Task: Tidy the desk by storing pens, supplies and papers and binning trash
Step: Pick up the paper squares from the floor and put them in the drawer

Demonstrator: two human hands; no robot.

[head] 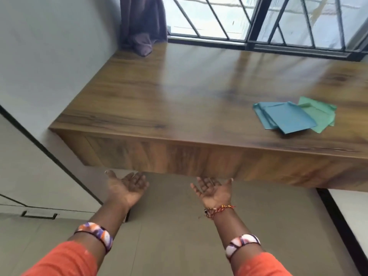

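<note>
Both hands, left (127, 186) and right (214, 189), hang open, palms up, holding nothing. Papers (292, 117) on the worktop (179, 92) look light, floppy; best pinched at an edge.

A purple-brown curtain (142, 26) hangs at the far left, its hem bunched by the grey wall (59, 46). A black-barred window (258, 18) runs along the far side. Below lies the grey tiled floor (179, 226); white cabinets (29, 176) stand at the left.
</note>
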